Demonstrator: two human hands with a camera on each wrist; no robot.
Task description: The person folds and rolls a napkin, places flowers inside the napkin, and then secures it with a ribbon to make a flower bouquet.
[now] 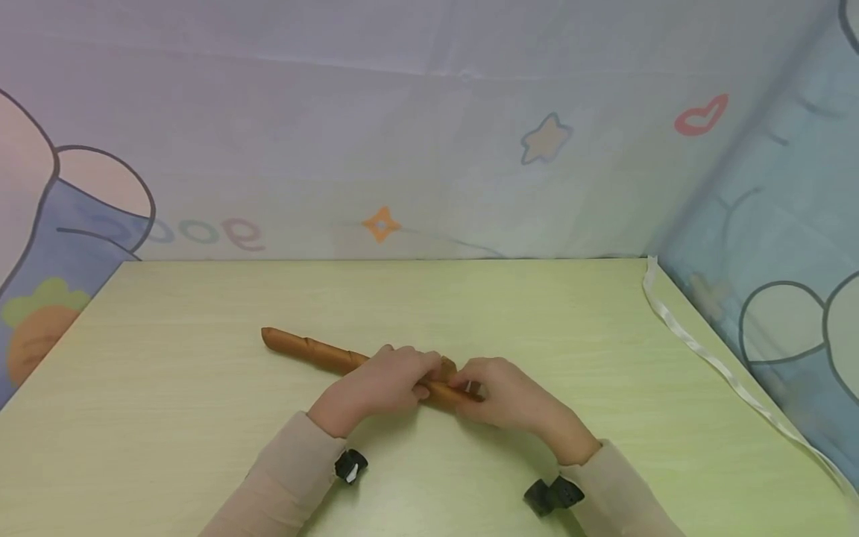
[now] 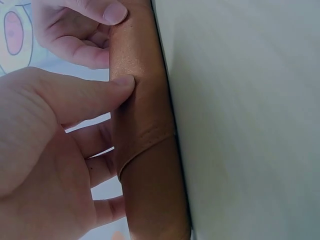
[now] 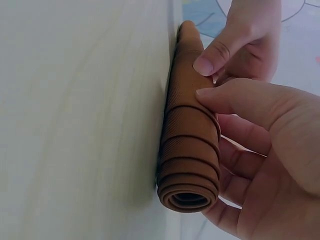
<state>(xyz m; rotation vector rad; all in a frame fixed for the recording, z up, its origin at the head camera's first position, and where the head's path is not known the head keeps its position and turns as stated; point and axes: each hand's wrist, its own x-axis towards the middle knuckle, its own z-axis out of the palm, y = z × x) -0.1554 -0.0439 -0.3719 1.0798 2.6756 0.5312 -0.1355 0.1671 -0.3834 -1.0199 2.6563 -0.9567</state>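
A length of brown cloth point(image 1: 322, 354), rolled into a long tube, lies slantwise on the table in the head view. My left hand point(image 1: 382, 384) grips it right of its middle, thumb on the near side and fingers behind, as the left wrist view shows. Close by, my right hand point(image 1: 506, 395) holds the roll near its right end in the same way. In the right wrist view, the cloth roll point(image 3: 192, 140) shows stepped, overlapping layers and a hollow spiral end. A stitched edge crosses the cloth point(image 2: 150, 185) in the left wrist view.
The pale yellow-green table point(image 1: 168, 418) meets a printed cloth backdrop point(image 1: 335, 134) at its far edge. Along the right edge runs a white ribbon point(image 1: 711, 362). Black straps point(image 1: 553, 496) sit at both sleeve cuffs.
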